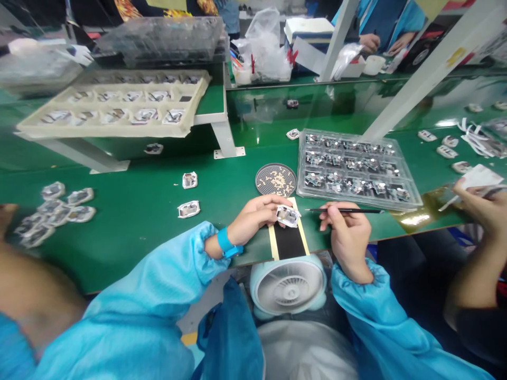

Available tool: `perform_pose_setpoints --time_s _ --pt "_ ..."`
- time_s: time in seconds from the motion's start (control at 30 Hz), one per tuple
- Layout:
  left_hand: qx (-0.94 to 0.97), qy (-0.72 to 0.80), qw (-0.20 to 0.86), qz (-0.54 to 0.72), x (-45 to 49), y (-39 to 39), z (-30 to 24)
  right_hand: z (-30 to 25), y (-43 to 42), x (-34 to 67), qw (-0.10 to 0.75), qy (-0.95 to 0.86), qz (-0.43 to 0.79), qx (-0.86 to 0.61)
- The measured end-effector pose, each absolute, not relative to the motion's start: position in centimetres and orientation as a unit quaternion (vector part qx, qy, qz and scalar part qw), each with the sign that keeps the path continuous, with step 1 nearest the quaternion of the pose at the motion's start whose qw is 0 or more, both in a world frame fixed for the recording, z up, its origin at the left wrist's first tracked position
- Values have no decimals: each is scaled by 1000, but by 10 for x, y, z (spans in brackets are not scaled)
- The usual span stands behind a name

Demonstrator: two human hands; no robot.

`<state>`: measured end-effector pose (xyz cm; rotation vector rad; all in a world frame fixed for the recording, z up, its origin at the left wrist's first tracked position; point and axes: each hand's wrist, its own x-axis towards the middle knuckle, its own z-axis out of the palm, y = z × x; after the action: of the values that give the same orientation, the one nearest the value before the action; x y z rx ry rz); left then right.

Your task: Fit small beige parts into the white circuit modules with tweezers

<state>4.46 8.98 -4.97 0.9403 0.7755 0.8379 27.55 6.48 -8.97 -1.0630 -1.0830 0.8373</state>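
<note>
Between the fingers of my left hand [257,216] is a small white-framed device housing [288,216] with parts showing inside. It is held above a black mat with yellow edges [291,243] at the table's front edge. My right hand [348,232] grips a thin black tweezer-like tool [348,210], whose pointed end faces the housing without touching it. Just behind the housing lies a round dark dish [259,182] holding many tiny beige pieces [279,182]. A clear compartment tray [412,198] of small circuit parts [352,163] stands behind my right hand.
Two similar housings [189,209] lie left of my hand, with a cluster of them [55,211] farther left. A cream tray [106,129] sits on a raised green shelf [212,103]. A slanted white post [415,79] rises at right. Co-workers' hands [485,206] are nearby. A fan [291,287] sits below the edge.
</note>
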Motion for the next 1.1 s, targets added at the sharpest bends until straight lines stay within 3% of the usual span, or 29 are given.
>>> perform_pose_setpoints --time_s 0.6,0.9,1.03,1.1 --pt "421 377 697 441 47 92 -54 -86 66 276 640 -480 392 -455" --pt "442 414 631 485 42 92 -56 -84 67 274 660 -414 473 -411" --pt "460 424 630 459 42 93 -56 -68 76 284 584 -427 531 -441" --pt "463 427 630 454 41 93 -55 -55 89 293 525 -515 475 -485"
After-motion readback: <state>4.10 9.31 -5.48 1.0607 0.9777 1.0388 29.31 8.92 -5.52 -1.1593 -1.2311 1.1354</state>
